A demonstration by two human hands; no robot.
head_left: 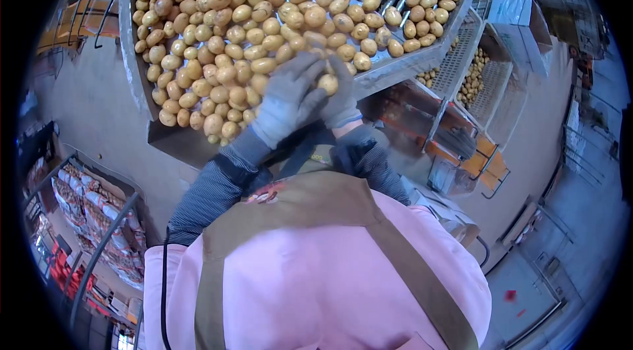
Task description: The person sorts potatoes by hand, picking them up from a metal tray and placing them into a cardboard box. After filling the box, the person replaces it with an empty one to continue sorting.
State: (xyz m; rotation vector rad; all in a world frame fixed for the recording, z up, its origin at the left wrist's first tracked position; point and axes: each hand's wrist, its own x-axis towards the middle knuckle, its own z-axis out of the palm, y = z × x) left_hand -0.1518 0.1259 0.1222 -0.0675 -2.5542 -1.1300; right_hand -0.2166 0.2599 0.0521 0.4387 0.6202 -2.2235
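Both my hands wear grey work gloves and reach over the low edge of a large metal tray (422,57) heaped with yellow potatoes (217,53). My left hand (290,96) lies over the pile, its fingers stretched forward and its thumb apart; its fingertips are somewhat blurred. Close beside it, my right hand (339,96) has its fingers curled round a single potato (328,84). That potato sits between the two hands, near my left thumb. Other potatoes lie directly beyond my fingertips, partly hidden by the gloves.
On the right, a perforated chute (491,89) carries more potatoes, beside a white-blue box (511,10). An orange metal frame (484,165) stands below it. Filled patterned sacks (99,211) sit behind a metal rail (105,254) at lower left.
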